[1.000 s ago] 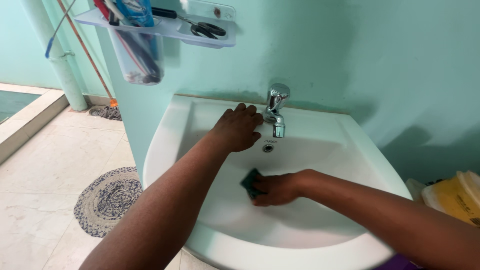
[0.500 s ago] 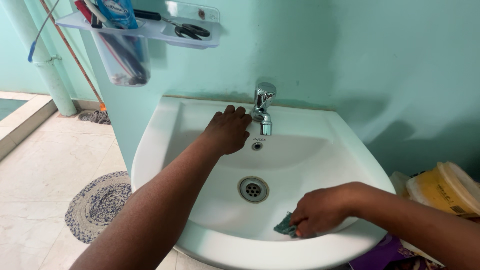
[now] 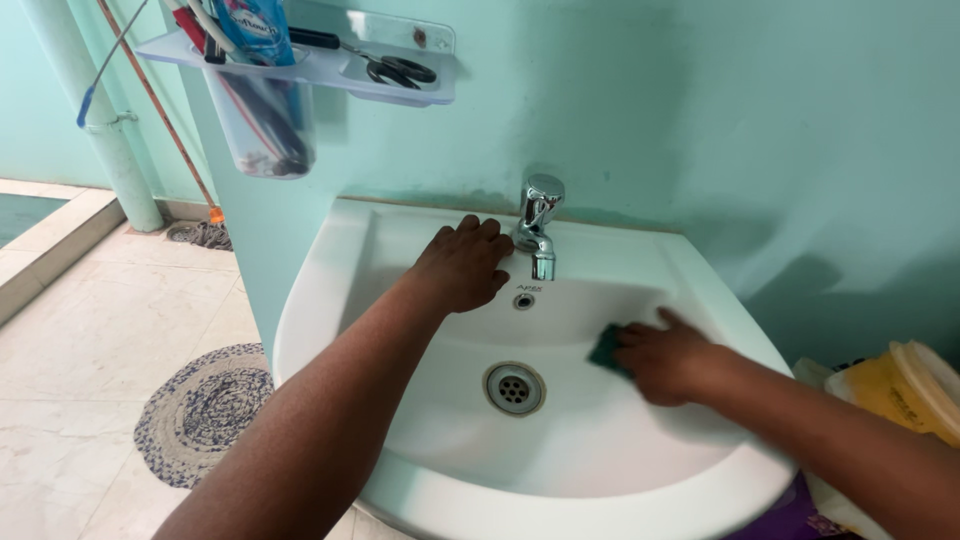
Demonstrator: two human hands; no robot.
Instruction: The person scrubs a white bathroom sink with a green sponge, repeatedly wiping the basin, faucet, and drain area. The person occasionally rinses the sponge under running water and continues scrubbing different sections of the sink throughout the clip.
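A small dark green scrub pad sits on the inside wall of the white ceramic sink, on the right side of the bowl, a bit above the round metal drain. The right hand presses on the pad, its grip closed over it with the fingers pinching the pad flat to the wall. The left hand lies palm down on the back ledge of the sink, fingers spread a little and holding nothing, just beside the one shiny silver tap. The bowl has lots of open room around the drain and toward the front rim. The tap hangs over the back of the bowl, near both hands. Above, on the pale green wall, one clear plastic shelf holds one pair of black-handled scissors and a cup of brushes. One round woven blue and white mat lies on the tiled floor to the left. One yellow plastic tub stands to the right of the sink.
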